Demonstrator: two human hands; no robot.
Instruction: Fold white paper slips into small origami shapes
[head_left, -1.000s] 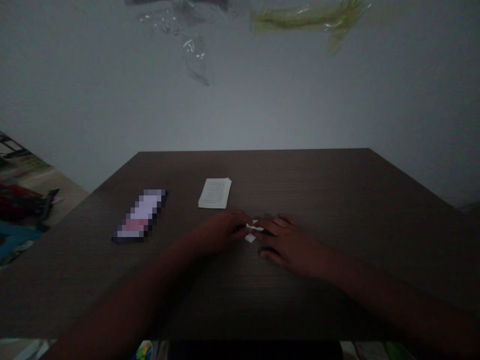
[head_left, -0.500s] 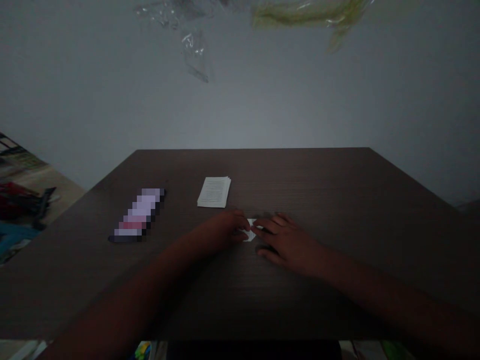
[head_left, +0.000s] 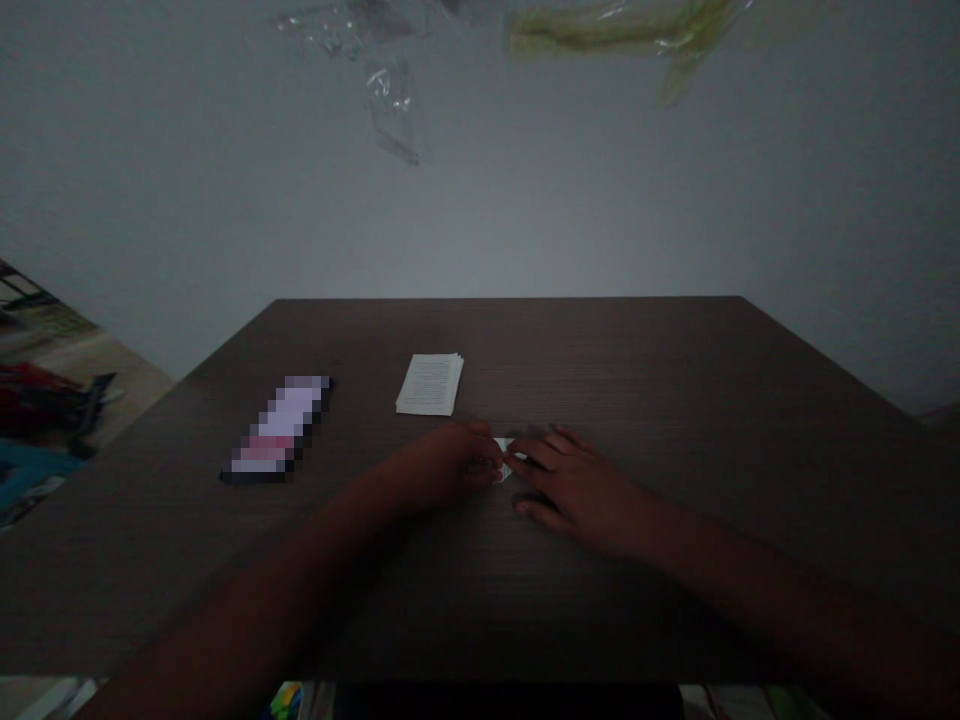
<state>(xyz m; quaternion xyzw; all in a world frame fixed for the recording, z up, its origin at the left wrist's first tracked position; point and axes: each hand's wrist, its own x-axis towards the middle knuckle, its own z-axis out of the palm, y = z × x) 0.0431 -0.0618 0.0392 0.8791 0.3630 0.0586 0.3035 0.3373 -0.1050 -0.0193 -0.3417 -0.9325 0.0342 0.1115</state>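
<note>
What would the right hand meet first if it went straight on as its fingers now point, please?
The right hand would likely meet the small white paper first, then the left hand; exact contact is unclear.

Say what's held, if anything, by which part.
Left hand and right hand touch the printed paper at its left and right sides; pinched or pressed, can't tell.

White, print-lined paper (head_left: 503, 474), brown wood-grained table (head_left: 600, 370)
</note>
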